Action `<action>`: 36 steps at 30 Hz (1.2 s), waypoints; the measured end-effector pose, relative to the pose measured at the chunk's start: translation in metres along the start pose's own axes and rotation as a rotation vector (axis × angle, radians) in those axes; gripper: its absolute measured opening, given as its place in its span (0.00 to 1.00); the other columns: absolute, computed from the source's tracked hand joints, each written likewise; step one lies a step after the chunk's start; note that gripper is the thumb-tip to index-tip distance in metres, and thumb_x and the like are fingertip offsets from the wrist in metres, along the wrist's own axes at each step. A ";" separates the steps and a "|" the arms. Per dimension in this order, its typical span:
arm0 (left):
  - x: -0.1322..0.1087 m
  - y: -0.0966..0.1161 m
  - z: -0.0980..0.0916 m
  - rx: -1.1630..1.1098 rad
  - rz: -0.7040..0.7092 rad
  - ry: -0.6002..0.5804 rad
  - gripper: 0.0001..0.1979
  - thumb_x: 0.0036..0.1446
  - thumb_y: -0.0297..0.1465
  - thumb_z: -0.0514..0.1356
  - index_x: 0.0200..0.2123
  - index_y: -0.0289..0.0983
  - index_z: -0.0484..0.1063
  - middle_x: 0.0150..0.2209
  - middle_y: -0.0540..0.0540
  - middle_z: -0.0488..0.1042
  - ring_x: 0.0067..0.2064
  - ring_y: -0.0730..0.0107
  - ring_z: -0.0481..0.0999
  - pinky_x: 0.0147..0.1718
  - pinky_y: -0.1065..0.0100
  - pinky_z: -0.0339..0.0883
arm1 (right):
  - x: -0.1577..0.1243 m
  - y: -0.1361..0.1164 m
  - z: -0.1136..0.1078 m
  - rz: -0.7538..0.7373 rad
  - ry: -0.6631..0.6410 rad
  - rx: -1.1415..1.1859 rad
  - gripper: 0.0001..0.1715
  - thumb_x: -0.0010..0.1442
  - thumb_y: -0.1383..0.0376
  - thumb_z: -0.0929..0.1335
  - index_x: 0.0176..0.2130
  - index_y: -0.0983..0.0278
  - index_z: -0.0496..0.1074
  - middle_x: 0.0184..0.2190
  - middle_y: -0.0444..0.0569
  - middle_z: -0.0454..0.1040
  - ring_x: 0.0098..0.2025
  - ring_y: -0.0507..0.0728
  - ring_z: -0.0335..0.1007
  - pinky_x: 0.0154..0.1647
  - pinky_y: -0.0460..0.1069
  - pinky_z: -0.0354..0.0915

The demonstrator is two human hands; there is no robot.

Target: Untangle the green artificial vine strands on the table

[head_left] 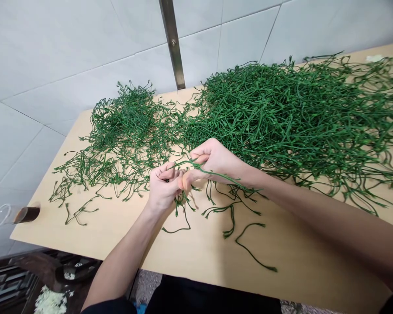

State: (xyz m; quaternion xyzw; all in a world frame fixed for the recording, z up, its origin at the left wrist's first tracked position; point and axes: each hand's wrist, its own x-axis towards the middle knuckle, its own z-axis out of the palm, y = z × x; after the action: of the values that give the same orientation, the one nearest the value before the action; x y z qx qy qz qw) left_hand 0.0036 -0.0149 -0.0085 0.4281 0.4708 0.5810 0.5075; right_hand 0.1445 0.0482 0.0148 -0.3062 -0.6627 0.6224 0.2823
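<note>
Both of my hands meet above the near middle of the table, their fingertips close together. My left hand [163, 185] is closed, fingers curled round thin green plastic flower stems, with several ends hanging below it. Pinched in my right hand [212, 163] is another green stem [224, 175], its end trailing back along my wrist. Exactly where the stems join between the fingers is hidden. A few loose stems lie just below the hands, among them one curved single stem [249, 250].
A big heap of green stems [275, 113] covers the back right of the table [196, 270]; a smaller pile [124, 117] lies back left. At the left edge is a clear cup of dark drink [28, 214]. White petal-like pieces [50, 301] lie below left. A metal post [173, 43] stands against the tiled wall.
</note>
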 end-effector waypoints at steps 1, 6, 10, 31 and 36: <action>0.000 -0.001 -0.001 -0.003 -0.003 0.000 0.40 0.34 0.40 0.75 0.16 0.37 0.39 0.12 0.59 0.47 0.14 0.86 0.49 0.13 0.76 0.49 | 0.000 -0.001 0.001 -0.015 0.016 -0.015 0.38 0.34 0.57 0.78 0.15 0.62 0.45 0.17 0.36 0.40 0.22 0.44 0.34 0.22 0.46 0.32; -0.002 -0.005 -0.003 -0.026 -0.001 0.035 0.39 0.35 0.41 0.75 0.16 0.38 0.40 0.12 0.59 0.46 0.14 0.85 0.49 0.12 0.77 0.48 | 0.000 -0.001 0.001 -0.098 0.090 -0.113 0.32 0.39 0.63 0.73 0.14 0.62 0.44 0.16 0.37 0.40 0.22 0.44 0.34 0.22 0.46 0.32; -0.001 -0.002 -0.003 -0.046 0.009 0.011 0.39 0.35 0.38 0.75 0.17 0.38 0.40 0.13 0.60 0.45 0.14 0.86 0.49 0.13 0.78 0.47 | 0.002 0.000 -0.003 -0.093 0.071 -0.141 0.29 0.39 0.68 0.71 0.15 0.62 0.43 0.17 0.36 0.39 0.23 0.44 0.33 0.23 0.46 0.31; 0.011 0.001 -0.016 -0.059 0.132 0.266 0.36 0.36 0.30 0.74 0.17 0.39 0.42 0.13 0.62 0.46 0.14 0.87 0.49 0.13 0.79 0.46 | 0.005 0.000 -0.025 -0.266 0.157 -0.332 0.45 0.37 0.49 0.78 0.19 0.60 0.41 0.19 0.36 0.39 0.24 0.46 0.33 0.24 0.47 0.34; 0.013 0.000 -0.006 -0.147 0.040 0.078 0.24 0.49 0.43 0.69 0.19 0.38 0.57 0.12 0.57 0.59 0.15 0.78 0.62 0.19 0.73 0.60 | 0.008 -0.006 -0.028 -0.274 0.093 -0.529 0.31 0.52 0.50 0.73 0.19 0.64 0.53 0.18 0.37 0.47 0.24 0.47 0.40 0.24 0.46 0.42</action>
State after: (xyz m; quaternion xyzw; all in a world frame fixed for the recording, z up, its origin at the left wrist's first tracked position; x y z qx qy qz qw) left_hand -0.0041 -0.0025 -0.0090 0.3761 0.4378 0.6403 0.5069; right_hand 0.1595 0.0724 0.0224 -0.3049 -0.8233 0.3695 0.3044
